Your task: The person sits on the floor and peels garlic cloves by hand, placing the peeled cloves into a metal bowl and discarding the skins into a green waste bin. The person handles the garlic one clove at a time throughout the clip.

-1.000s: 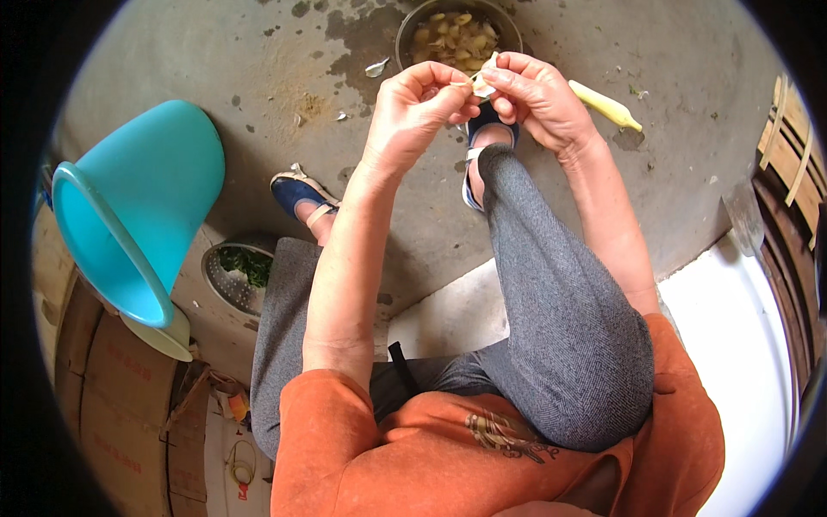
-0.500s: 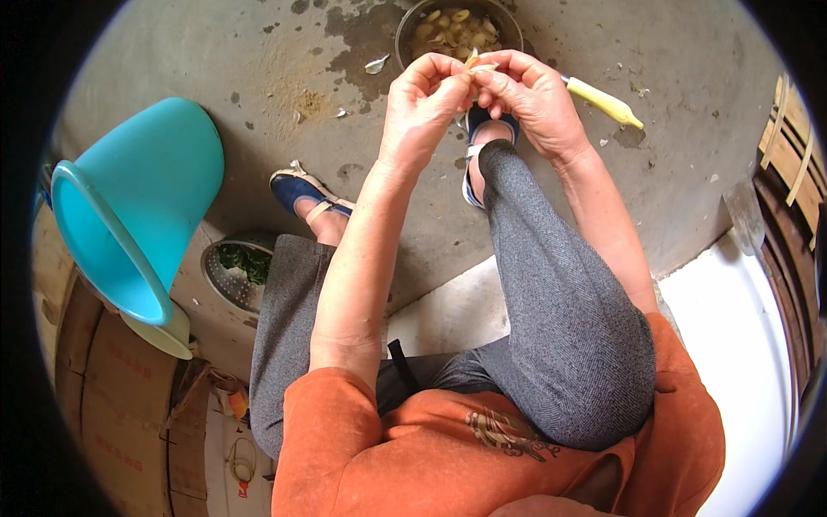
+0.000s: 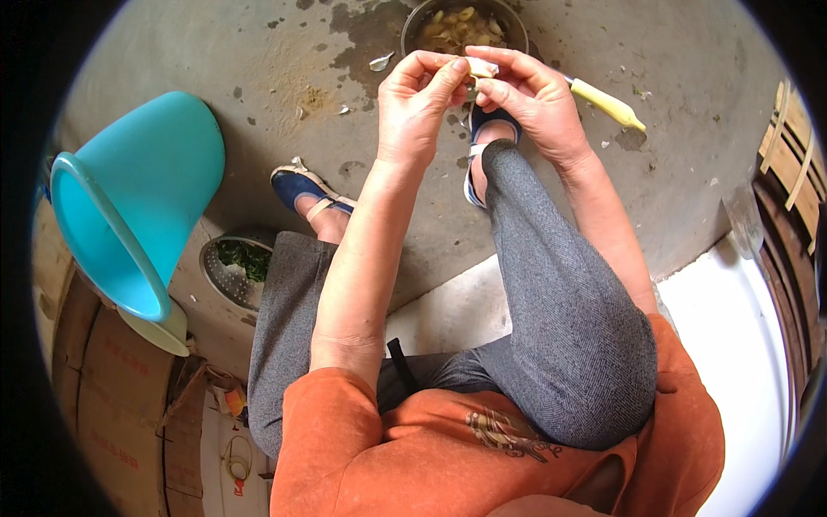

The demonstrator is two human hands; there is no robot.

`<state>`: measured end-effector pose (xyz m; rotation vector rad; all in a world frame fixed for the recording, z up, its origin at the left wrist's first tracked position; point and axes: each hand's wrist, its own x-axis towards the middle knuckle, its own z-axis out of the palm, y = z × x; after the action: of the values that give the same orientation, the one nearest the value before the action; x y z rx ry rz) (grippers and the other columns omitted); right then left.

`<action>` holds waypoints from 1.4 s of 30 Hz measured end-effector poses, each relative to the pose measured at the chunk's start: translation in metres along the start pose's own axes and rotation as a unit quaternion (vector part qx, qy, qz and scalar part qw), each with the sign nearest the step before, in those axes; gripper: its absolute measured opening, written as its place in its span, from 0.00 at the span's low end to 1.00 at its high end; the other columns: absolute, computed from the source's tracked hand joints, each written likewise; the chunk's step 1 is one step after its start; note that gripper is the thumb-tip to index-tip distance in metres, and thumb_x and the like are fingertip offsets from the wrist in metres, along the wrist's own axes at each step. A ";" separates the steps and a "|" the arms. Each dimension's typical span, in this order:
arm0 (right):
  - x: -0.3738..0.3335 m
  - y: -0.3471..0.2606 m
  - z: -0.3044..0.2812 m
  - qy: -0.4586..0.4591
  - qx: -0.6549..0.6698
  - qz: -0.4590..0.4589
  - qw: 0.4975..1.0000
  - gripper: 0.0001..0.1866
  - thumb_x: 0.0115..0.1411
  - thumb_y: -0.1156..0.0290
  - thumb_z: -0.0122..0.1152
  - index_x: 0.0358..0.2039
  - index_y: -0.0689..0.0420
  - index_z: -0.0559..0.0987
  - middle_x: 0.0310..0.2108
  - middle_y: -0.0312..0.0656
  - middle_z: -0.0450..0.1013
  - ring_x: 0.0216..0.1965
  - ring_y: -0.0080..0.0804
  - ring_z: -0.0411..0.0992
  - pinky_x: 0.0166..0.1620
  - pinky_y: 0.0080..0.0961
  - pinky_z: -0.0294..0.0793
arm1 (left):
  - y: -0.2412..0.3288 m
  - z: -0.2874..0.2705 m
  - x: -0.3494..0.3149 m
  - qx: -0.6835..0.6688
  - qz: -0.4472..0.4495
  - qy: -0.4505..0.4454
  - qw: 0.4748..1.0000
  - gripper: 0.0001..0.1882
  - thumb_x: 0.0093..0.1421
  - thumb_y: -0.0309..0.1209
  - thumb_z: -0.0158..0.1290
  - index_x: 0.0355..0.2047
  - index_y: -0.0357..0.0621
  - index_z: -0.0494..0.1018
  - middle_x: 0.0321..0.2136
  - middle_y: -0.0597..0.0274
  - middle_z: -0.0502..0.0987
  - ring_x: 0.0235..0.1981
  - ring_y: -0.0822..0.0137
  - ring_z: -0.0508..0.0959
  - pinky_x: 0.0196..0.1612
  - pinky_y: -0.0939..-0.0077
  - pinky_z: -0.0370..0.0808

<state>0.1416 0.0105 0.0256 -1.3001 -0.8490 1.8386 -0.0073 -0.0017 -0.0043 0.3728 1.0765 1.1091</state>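
Note:
Between my two hands is a pale garlic clove [image 3: 482,68] with whitish, papery skin on it. My left hand [image 3: 412,108] pinches its left end between thumb and fingertips. From the other side, my right hand [image 3: 541,105] has thumb and forefinger around the clove, with the other fingers curled below. Just beyond the hands, a metal bowl [image 3: 405,36] on the floor holds several peeled cloves [image 3: 466,15] in liquid. To the right of my right hand lies a knife with a yellow handle [image 3: 607,103], its blade mostly hidden behind the hand.
A turquoise bucket [image 3: 164,164] lies tipped on the left. Beside my left leg is a metal colander [image 3: 226,280] with green leaves [image 3: 245,258]. Scraps of garlic skin [image 3: 381,62] and wet patches dot the concrete floor [image 3: 267,112]. A flat metal blade [image 3: 743,220] leans at the right.
The clove has turned between my fingers and more of its pale side shows. My right thumb and forefinger have spread wider around it. My left hand has shifted slightly left.

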 end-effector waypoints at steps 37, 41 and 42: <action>-0.001 0.012 -0.006 0.020 -0.025 0.022 0.999 0.08 0.58 0.77 0.58 0.38 0.64 0.75 0.31 0.38 0.75 0.30 0.22 0.74 0.32 0.17 0.77 | 0.001 -0.008 -0.002 0.130 0.043 -0.028 0.990 0.05 0.57 0.24 0.56 0.35 0.39 0.75 0.30 0.67 0.78 0.28 0.81 0.75 0.32 0.87 0.73; -0.001 0.017 -0.004 0.026 -0.110 -0.027 0.993 0.06 0.56 0.79 0.59 0.35 0.64 0.77 0.29 0.37 0.75 0.28 0.20 0.73 0.31 0.17 0.75 | 0.000 -0.003 -0.005 0.138 0.057 -0.035 0.988 0.06 0.55 0.23 0.59 0.33 0.37 0.76 0.28 0.67 0.78 0.28 0.81 0.75 0.32 0.87 0.74; -0.001 0.018 -0.004 0.029 -0.146 -0.046 0.988 0.05 0.56 0.79 0.58 0.34 0.64 0.77 0.28 0.37 0.74 0.27 0.20 0.73 0.30 0.17 0.74 | -0.001 -0.004 -0.005 0.152 0.062 -0.030 0.986 0.07 0.54 0.23 0.59 0.33 0.37 0.76 0.28 0.67 0.78 0.28 0.82 0.75 0.31 0.88 0.74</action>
<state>0.1430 0.0006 0.0104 -1.4579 -1.1605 1.6401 -0.0100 -0.0079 -0.0043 0.7199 1.1834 1.0362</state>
